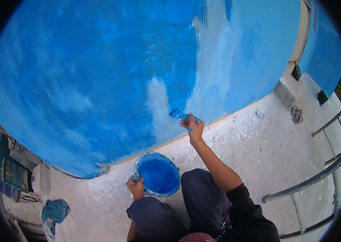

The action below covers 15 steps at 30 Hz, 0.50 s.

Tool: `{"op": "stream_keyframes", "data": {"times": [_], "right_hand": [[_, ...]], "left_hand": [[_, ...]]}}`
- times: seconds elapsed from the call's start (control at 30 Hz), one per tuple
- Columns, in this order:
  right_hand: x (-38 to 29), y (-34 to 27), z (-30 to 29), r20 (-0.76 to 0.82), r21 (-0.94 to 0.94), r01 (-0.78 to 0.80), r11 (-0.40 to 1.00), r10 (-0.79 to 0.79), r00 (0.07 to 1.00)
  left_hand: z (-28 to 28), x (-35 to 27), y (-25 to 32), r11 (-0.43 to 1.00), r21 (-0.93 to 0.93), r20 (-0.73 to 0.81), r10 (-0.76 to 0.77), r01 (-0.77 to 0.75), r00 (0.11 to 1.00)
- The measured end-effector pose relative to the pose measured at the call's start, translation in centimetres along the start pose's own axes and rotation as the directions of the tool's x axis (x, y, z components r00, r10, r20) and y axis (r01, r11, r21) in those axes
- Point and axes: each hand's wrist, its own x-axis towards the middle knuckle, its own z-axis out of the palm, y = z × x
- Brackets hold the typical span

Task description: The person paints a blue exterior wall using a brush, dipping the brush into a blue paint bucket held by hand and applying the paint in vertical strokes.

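My right hand [195, 128] is closed around the handle of a paintbrush [178, 114], whose blue-coated bristles touch or nearly touch the low part of a wall [113, 75]. Deep blue covers much of that wall, with pale, lighter patches around the brush and a light blue area to the right. Smears of blue mark the skin of this hand. Below the wall, a round bucket of blue paint [158, 174] stands on the floor in front of my knees. My left hand [136, 185] grips its left rim, thumb over the edge.
A metal railing [309, 183] runs along the right. Sandals [296, 115] and a concrete block [284, 94] lie near the wall's right end. At the lower left, a crumpled blue-green cloth [55, 210] rests on the paint-speckled floor [97, 208], with a crate [14, 174] farther off.
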Motion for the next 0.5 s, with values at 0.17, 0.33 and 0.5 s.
{"op": "stream_keyframes", "data": {"times": [0.17,0.33,0.5], "right_hand": [[-1.3,-11.3,9.8,0.111,0.298,0.128,0.946,-0.168,0.98],[0.0,-11.5,9.8,0.133,0.338,0.242,0.91,-0.301,0.944],[0.2,-3.2,2.8,0.165,0.026,0.184,0.983,-0.186,0.969]], "left_hand": [[-0.2,0.5,0.5,0.994,-0.086,0.001,-0.069,0.069,0.998],[1.4,0.2,1.7,0.989,-0.066,0.064,-0.125,0.129,0.99],[1.8,0.5,0.8,0.989,-0.105,0.062,-0.1,0.106,0.993]]}}
